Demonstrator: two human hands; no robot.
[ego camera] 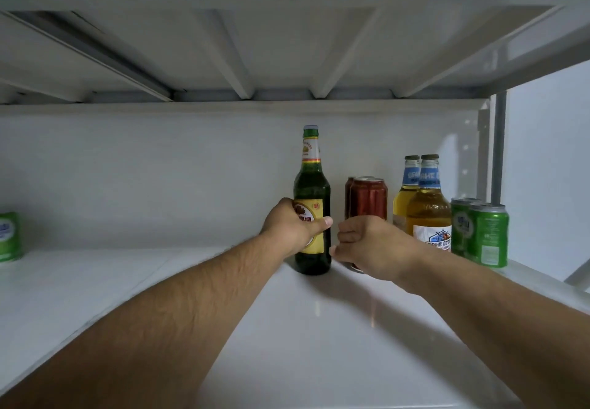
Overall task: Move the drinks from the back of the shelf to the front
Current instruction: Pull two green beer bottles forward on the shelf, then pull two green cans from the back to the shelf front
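Your left hand (292,225) grips the green bottle (312,204), fingers and thumb wrapped around its yellow label; the bottle stands upright mid-shelf (303,328). Your right hand (367,245) curls around the front red can (368,199) just beside it.

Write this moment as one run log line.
left hand: grips green bottle | right hand: grips red can | both standing, shelf back

Both arms outstretched, left grip (292,226) wrapped tight, right grip (367,244) curled
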